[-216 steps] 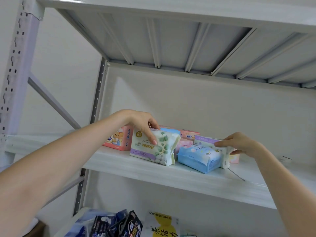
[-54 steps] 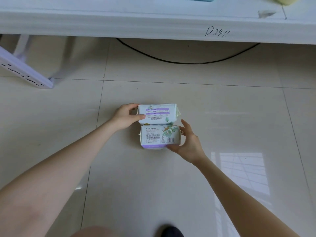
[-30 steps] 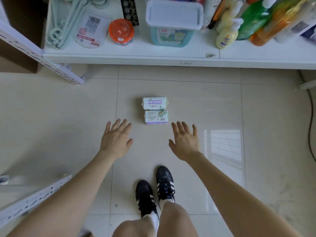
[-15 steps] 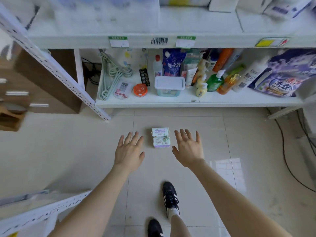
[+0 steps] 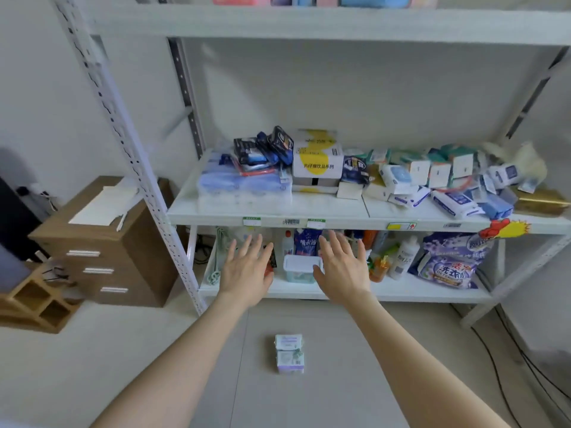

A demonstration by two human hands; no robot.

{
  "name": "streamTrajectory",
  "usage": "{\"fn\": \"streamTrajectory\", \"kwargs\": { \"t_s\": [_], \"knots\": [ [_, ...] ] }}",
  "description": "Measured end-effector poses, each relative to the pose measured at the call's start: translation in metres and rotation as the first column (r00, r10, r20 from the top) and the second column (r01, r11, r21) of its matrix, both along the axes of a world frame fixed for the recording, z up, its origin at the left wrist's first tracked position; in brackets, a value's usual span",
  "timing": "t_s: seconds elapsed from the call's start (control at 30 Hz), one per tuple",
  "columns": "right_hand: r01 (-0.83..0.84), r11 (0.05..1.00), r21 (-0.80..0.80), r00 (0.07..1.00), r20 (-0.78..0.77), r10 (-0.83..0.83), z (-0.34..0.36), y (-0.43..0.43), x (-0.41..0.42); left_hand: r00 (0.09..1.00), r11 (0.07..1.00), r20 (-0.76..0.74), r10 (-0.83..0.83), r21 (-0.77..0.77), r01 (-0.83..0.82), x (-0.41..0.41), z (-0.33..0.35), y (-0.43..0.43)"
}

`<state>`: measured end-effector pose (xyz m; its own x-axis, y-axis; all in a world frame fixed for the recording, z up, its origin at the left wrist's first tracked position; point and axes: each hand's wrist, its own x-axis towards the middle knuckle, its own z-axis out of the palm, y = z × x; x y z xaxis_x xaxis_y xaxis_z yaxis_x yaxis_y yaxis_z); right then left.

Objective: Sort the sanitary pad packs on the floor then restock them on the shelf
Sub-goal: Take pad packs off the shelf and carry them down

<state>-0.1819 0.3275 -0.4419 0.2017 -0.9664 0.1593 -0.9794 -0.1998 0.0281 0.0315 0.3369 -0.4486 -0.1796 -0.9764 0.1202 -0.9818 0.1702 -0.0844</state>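
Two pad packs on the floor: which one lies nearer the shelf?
The pack with the purple label panel; the barcode pack lies touching it on the side toward the person.

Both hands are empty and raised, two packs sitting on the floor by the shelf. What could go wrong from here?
1. The two pad packs lie on the open floor right in the walking path; a step forward could crush or kick them.
2. The left hand and right hand are open and hold nothing, so both packs could be left behind.
3. The middle shelf is crowded with loosely heaped packets; reaching past could knock some off.
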Motion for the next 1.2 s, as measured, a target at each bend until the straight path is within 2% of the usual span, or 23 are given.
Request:
{"fn": "streamTrajectory", "kwargs": {
  "t_s": [0.3, 0.57, 0.87, 1.2],
  "knots": [
    [0.019, 0.955, -0.297, 1.0, -0.005, -0.022, 0.156, -0.008, -0.017, 1.0, 0.966, 0.01, 0.005, -0.258, -0.002, -0.019, 0.151, -0.017],
    [0.053, 0.891, -0.451, 0.998, 0.008, -0.055, 0.239, -0.007, -0.041, 0.999, 0.902, 0.026, -0.033, -0.429, 0.041, -0.029, 0.247, -0.025],
    [0.075, 0.867, -0.492, 0.997, 0.054, -0.056, 0.279, -0.039, -0.07, 0.996, 0.839, 0.049, -0.073, -0.536, 0.088, -0.047, 0.301, -0.063],
    [0.091, 0.84, -0.536, 0.972, 0.233, 0.043, 0.342, -0.137, -0.096, 0.978, 0.81, -0.167, -0.127, -0.586, 0.005, -0.061, 0.364, -0.156]
  ]
}}
